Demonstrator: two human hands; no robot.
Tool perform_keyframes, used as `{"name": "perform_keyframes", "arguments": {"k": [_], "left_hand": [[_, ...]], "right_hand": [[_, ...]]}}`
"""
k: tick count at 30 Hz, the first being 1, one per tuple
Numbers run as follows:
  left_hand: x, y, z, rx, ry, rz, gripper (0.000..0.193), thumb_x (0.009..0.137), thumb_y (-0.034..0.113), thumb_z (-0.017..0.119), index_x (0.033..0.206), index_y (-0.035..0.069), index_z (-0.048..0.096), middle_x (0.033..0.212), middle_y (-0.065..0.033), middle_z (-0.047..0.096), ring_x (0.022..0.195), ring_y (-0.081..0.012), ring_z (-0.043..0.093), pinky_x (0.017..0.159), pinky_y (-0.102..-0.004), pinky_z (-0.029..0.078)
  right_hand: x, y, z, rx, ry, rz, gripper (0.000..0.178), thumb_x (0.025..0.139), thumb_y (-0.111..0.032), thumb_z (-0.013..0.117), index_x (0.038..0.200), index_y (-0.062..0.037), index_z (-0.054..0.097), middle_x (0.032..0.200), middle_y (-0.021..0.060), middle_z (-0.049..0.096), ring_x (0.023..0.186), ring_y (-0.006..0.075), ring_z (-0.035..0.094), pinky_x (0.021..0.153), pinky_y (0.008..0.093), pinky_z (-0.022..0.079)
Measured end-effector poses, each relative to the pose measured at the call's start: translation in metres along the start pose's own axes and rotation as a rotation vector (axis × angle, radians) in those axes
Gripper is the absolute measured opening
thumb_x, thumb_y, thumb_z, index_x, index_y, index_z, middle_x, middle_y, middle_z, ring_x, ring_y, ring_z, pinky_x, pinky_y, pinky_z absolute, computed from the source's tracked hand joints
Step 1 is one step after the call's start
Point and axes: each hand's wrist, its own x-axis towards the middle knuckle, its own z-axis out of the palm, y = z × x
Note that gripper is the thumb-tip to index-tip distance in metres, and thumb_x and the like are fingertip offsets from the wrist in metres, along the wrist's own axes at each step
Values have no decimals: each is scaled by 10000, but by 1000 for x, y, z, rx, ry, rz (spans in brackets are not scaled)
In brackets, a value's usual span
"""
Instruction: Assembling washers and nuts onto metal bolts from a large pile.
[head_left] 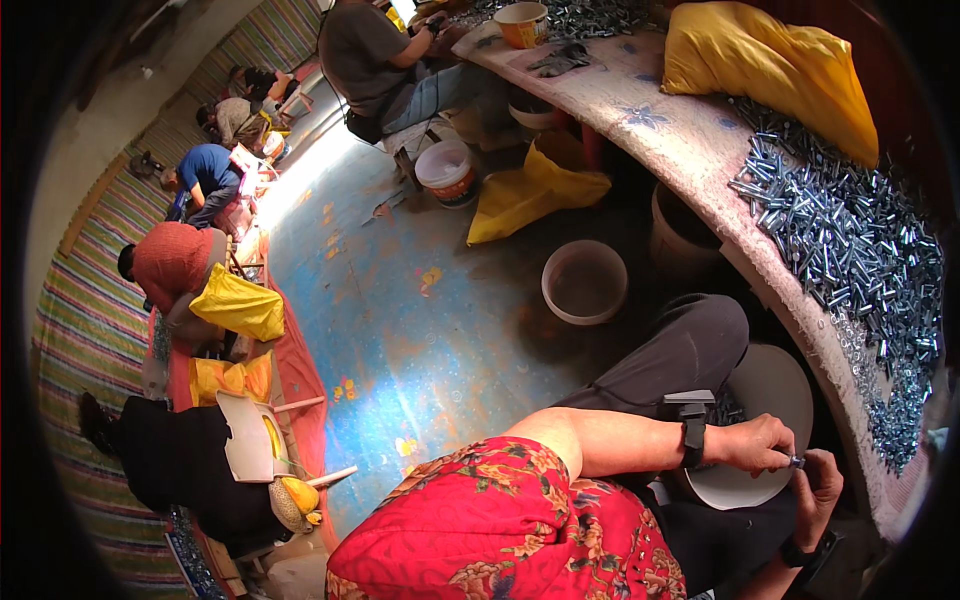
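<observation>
Over the white bucket (785,385) at my lap, my left hand (762,443) is closed, with its fingertips pinching a small metal fastener (797,462). My right hand (822,487) meets it from the right, thumb and fingers closed around the other end of the same piece. The fastener is mostly covered by the fingers, so its exact kind is hard to make out. Inside the bucket, partly behind my left wrist, lies a heap of metal fasteners (727,408).
A large pile of shiny cylindrical metal fasteners (840,240) covers the cloth-topped table (690,140) at right, beside a yellow sack (770,75). An open white tub (585,283) stands on the floor. A co-worker (375,60) sits at the table's far end; several people sit along the left.
</observation>
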Motion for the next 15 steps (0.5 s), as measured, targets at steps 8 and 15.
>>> {"name": "perform_keyframes", "arguments": {"k": [8,15], "left_hand": [[-15,13,6,74,35,65,152,816,93,571,837,-54,598,607,-109,605,470,-153,580,457,-285,454],[-17,13,13,188,56,247,132,788,87,601,841,-34,598,683,-141,618,614,-237,620,550,-324,472]], "right_hand": [[-10,-27,16,-483,27,-213,79,813,-18,542,819,-13,463,642,44,411,566,120,388,515,258,309],[-13,-5,6,-452,74,-179,356,907,-159,522,626,-22,351,542,35,296,479,102,272,451,285,203]]}}
